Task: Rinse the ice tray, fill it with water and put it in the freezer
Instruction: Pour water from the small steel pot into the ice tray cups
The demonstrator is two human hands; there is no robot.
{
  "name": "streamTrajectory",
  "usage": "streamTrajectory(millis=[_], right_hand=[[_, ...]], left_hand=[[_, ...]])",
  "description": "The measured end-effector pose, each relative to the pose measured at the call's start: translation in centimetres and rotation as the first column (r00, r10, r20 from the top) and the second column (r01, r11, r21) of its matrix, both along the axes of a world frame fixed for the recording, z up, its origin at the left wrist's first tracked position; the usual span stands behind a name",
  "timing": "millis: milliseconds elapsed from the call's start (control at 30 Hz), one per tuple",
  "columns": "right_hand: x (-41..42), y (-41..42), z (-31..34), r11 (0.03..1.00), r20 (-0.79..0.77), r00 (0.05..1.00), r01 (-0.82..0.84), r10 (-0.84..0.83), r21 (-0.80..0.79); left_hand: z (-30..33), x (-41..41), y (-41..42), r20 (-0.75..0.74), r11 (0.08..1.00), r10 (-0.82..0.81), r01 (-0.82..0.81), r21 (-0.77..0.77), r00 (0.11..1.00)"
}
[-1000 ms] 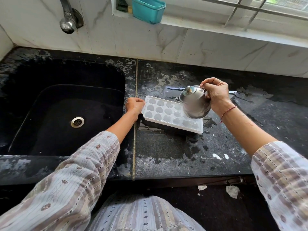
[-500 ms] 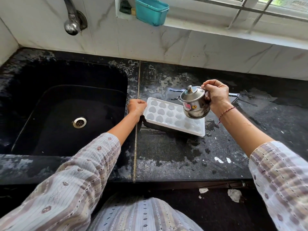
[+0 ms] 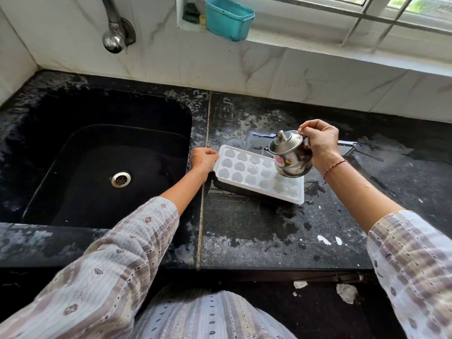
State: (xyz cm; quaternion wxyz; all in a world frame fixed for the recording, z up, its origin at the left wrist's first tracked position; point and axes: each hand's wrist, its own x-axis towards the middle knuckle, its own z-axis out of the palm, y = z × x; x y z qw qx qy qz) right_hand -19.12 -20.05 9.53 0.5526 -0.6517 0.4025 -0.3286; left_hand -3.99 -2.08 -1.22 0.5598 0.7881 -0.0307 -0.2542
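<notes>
A white ice tray with heart-shaped cells lies on the black counter just right of the sink. My left hand grips the tray's left end. My right hand holds a small lidded steel pot by its handle, above the tray's right half. The pot is tilted a little to the left, its spout over the cells. I cannot tell how much water is in the cells.
A black sink with a steel drain lies to the left, under a wall tap. A teal tub stands on the window ledge. The counter is wet around the tray, with a puddle behind it.
The pot has come back from a steep tilt to nearly upright and has risen slightly over the tray's right half. My left hand has stayed on the tray's end.
</notes>
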Motion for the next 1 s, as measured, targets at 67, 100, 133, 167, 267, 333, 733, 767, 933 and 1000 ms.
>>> streamTrajectory(millis=[67, 100, 133, 167, 267, 333, 733, 767, 933, 1000], right_hand=[[0.15, 0.03, 0.16, 1.000, 0.011, 1.000, 0.001, -0.001, 0.001], [0.22, 0.05, 0.20, 1.000, 0.009, 1.000, -0.002, 0.002, 0.000], [0.27, 0.08, 0.26, 1.000, 0.008, 1.000, -0.008, 0.008, -0.003], [0.31, 0.10, 0.28, 1.000, 0.007, 1.000, -0.013, 0.013, -0.006], [0.33, 0.16, 0.30, 1.000, -0.007, 1.000, -0.019, 0.019, -0.018], [0.34, 0.06, 0.29, 1.000, -0.012, 1.000, -0.018, 0.017, -0.023], [0.47, -0.06, 0.41, 0.998, -0.028, 0.999, -0.042, 0.041, -0.056], [0.46, -0.07, 0.37, 0.998, -0.032, 0.999, -0.041, 0.039, -0.056], [0.31, 0.00, 0.52, 0.996, -0.046, 0.998, -0.051, 0.048, -0.068], [0.32, 0.09, 0.67, 0.995, -0.052, 0.997, -0.056, 0.051, -0.082]], left_hand=[[0.04, 0.00, 0.00, -0.003, 1.000, 0.004, -0.004, -0.008, 1.000], [0.07, -0.03, 0.01, -0.001, 1.000, 0.003, -0.003, -0.008, 1.000], [0.08, -0.05, 0.02, 0.003, 1.000, 0.001, -0.001, -0.008, 1.000], [0.10, -0.07, 0.02, 0.006, 1.000, 0.000, 0.000, -0.009, 1.000], [0.12, -0.10, 0.02, 0.006, 1.000, 0.002, -0.002, -0.006, 1.000], [0.15, -0.08, 0.01, 0.005, 1.000, 0.001, -0.001, 0.000, 1.000], [0.28, -0.16, -0.01, 0.002, 1.000, -0.006, 0.006, 0.011, 1.000], [0.27, -0.13, 0.01, 0.004, 1.000, -0.007, 0.007, 0.013, 1.000], [0.26, -0.11, 0.05, 0.006, 1.000, -0.008, 0.008, 0.015, 1.000], [0.32, -0.13, 0.09, 0.010, 1.000, -0.010, 0.010, 0.014, 1.000]])
